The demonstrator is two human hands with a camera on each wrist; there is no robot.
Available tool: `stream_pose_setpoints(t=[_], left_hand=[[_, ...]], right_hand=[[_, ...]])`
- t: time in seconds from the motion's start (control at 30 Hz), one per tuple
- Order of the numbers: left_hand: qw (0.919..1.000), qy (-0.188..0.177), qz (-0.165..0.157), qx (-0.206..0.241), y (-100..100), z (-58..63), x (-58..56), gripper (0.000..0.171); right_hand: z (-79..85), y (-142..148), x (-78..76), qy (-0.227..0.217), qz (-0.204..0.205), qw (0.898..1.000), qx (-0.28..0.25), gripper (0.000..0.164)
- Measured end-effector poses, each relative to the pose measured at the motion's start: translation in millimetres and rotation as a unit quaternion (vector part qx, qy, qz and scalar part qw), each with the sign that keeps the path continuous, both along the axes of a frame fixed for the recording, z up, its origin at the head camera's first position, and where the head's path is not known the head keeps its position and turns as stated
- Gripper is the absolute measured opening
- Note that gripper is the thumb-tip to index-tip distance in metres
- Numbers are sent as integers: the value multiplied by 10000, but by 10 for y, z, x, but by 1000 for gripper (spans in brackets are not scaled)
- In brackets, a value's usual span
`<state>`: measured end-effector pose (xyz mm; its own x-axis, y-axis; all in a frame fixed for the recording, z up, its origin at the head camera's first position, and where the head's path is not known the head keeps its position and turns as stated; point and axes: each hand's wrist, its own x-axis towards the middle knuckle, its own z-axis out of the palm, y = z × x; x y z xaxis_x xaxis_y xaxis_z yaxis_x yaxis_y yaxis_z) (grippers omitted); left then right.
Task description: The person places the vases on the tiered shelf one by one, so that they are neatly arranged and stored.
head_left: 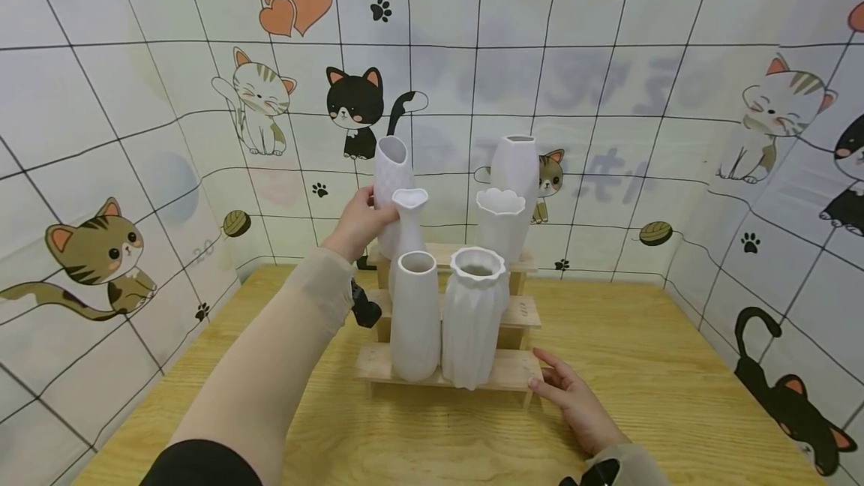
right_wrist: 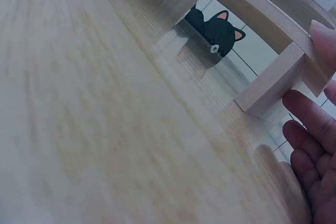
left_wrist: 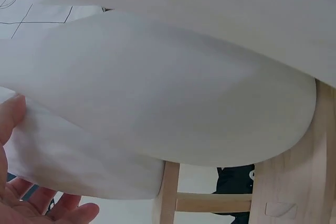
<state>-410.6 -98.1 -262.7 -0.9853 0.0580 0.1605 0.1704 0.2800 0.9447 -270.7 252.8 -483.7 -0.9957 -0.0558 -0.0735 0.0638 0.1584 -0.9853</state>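
Observation:
A three-step wooden stand [head_left: 516, 370] carries several white vases. My left hand [head_left: 359, 225] holds the tall slant-mouthed vase [head_left: 394, 171] on the top step at the left, thumb on its near side and fingers round its outer side. Just in front stands a narrow-necked vase [head_left: 409, 220] on the middle step, looming large in the left wrist view. My right hand [head_left: 574, 400] pinches the right end of the bottom step, its thumb at the board's edge and its other fingers beside the stand leg [right_wrist: 273, 80].
On the bottom step stand a smooth vase [head_left: 415, 321] and a ribbed vase [head_left: 472, 321]. Behind them at the right are a scalloped-rim vase [head_left: 499, 220] and a tall faceted vase [head_left: 518, 160]. The wooden table [head_left: 641, 351] meets cat-print walls [head_left: 445, 6].

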Motion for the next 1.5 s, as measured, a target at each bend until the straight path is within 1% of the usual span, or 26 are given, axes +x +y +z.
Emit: stream_pose_setpoints(t=[0.27, 0.57, 0.83, 0.97, 1.13, 1.37, 1.5], left_hand=[[9998, -4, -138, -145, -115, -88, 48, 76], [9999, 67, -9, -130, -167, -214, 50, 76], [9999, -108, 3, -91, -247, -335, 108, 82], [9998, -173, 45, -128, -291, -403, 149, 82], [9994, -303, 119, -99, -345, -531, 190, 79], [9989, -436, 189, 46, -390, -765, 244, 71], [9981, -560, 202, 177, -432, -893, 275, 72]], right_hand=[[-3, -3, -4, -33, 8, 10000, -4, 65], [2, -13, 0, -26, -8, 10000, 14, 65], [-5, -15, -7, -13, -13, 10000, 10, 65], [-9, -8, -9, -1, -12, 10000, 38, 65], [-9, 1, -10, -19, -23, 10000, 50, 65], [-4, 6, -8, -36, -4, 10000, 49, 66], [-6, 0, -9, -25, 8, 10000, 45, 66]])
